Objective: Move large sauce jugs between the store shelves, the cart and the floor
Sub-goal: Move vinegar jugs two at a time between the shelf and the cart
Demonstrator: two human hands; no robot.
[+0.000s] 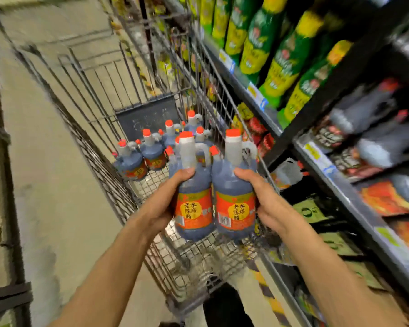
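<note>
Two large dark sauce jugs with orange caps, clear handles and orange labels are pressed side by side above the wire cart [99, 147]. My left hand [161, 204] grips the left jug [193, 206] from its left side. My right hand [262, 197] grips the right jug [234, 208] from its right side. Both jugs are upright and held above the cart floor. Several more of the same jugs [151, 152] stand at the far end of the cart.
Store shelves [321, 159] run along the right, with green and yellow bottles [274, 55] on top and dark jugs [364, 133] lying on a lower shelf. Bare concrete floor [57, 185] lies left of the cart. A dark metal frame [7, 208] stands at the far left.
</note>
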